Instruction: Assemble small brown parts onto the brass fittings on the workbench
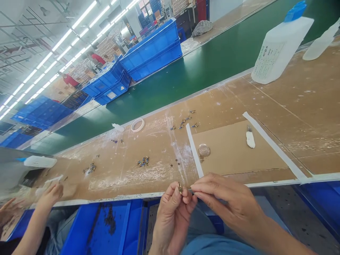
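Observation:
My left hand [174, 212] pinches a small brass-coloured metal part [180, 190] between thumb and fingers, just in front of the table's near edge. My right hand [228, 200] is closed close beside it, its thumb and fingertips pressed together near the part. Whatever lies between those fingertips is too small to make out. Beyond my hands, a small clear round dish [204, 150] rests on a cardboard sheet [225, 159]. A short tool with a white handle [250, 139] lies farther right on that sheet. Several small blue-and-brass parts [182, 124] are scattered behind.
A pile of similar parts [143, 162] sits left of centre, with a tape roll [137, 125] behind. A large white bottle [278, 49] stands back right. Behind runs a green conveyor belt [212, 67] beside blue crates [154, 49]. At left is another person's hand [53, 193].

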The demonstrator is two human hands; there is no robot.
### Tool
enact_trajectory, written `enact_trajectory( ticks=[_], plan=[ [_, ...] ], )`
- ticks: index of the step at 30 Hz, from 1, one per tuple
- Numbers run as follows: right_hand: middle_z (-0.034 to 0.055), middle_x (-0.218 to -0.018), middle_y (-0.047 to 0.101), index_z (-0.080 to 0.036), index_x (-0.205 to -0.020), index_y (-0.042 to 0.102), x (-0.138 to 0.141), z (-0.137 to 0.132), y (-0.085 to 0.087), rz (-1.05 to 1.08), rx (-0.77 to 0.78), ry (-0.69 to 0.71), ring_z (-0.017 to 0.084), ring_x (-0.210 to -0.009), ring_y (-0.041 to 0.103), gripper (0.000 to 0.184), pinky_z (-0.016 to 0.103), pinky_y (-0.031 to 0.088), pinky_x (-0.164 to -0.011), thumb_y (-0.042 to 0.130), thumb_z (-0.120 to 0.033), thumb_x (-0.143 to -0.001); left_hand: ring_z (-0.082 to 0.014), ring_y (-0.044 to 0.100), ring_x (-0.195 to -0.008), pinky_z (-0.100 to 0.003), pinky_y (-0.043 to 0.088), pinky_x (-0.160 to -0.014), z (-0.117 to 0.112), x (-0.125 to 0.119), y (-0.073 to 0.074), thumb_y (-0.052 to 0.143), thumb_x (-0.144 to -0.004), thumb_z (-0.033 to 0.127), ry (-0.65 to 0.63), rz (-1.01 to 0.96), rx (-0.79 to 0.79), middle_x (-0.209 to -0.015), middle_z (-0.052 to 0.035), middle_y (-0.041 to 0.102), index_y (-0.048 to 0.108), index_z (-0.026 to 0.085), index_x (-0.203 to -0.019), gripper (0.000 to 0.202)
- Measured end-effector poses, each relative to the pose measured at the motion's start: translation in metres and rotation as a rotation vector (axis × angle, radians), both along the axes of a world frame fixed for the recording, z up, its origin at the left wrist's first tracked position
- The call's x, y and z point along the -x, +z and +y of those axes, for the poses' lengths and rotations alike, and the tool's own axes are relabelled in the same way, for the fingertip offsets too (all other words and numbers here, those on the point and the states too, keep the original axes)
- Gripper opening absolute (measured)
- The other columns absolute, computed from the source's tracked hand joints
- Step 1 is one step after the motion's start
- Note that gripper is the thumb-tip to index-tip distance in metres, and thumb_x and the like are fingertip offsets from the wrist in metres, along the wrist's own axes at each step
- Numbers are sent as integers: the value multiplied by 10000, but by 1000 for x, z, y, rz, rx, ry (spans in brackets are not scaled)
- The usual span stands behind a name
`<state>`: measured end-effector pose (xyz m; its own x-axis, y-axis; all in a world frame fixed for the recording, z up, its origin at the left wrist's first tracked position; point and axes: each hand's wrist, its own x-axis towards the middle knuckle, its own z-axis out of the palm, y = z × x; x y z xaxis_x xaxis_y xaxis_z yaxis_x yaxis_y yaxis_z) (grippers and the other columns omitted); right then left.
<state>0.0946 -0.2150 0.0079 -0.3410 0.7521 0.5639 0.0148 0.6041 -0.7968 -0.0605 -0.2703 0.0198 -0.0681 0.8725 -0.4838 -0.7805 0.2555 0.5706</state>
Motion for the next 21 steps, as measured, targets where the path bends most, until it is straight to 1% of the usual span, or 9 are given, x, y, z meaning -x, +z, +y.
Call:
enact_trajectory(
  ticks=[3,7,9,11,14,19,21],
  plan=[
    [-3,-873,714,-198,-1002,664,3,-1,-1,-9,-23,-14,67,-789,659,152,154,540,-735,552,-139,-918,-49,613,-645,-212,589,-784,-1,2,-4,782,-773,130,-5,-24,-20,-702,7,641,719,125,-798,69],
    [-8,-890,712,-204,-1019,659,5,-2,-1,-11,-41,-10,66,-807,655,170,159,541,-754,547,-128,-915,-52,614,-645,-186,578,-756,-2,1,-5,783,-770,125,-18,-32,-31,-697,2,642,719,120,-776,64],
    [-9,-879,706,-202,-1010,656,6,-2,1,2,-49,-18,65,-791,647,169,161,539,-741,542,-121,-915,-50,604,-639,-186,573,-747,-2,0,-4,785,-768,136,-19,-16,-23,-695,3,639,718,122,-768,69],
    [-4,-870,701,-196,-1007,655,7,-3,1,3,-65,-35,72,-783,638,168,174,538,-733,543,-116,-912,-56,589,-632,-192,566,-727,-3,0,-3,785,-769,160,-15,40,-20,-686,3,631,709,124,-745,88],
    [8,-876,696,-188,-1023,652,7,-3,0,-18,-87,-60,85,-792,631,171,195,537,-730,551,-115,-906,-81,592,-635,-194,544,-677,-5,0,-1,797,-755,213,6,228,-17,-674,-13,645,707,125,-735,127],
    [5,-867,688,-190,-999,650,4,-3,-7,-63,-67,-38,81,-786,625,139,192,525,-704,550,-141,-917,-116,660,-670,-194,536,-707,-11,-2,3,835,-700,265,100,679,6,-669,-22,707,740,147,-755,161],
    [6,-863,687,-186,-994,649,4,-3,-9,-69,-60,-20,82,-787,623,132,193,522,-704,547,-146,-921,-122,674,-665,-184,541,-693,-13,-6,7,840,-684,272,148,807,12,-675,-22,724,748,156,-748,161]
  ],
)
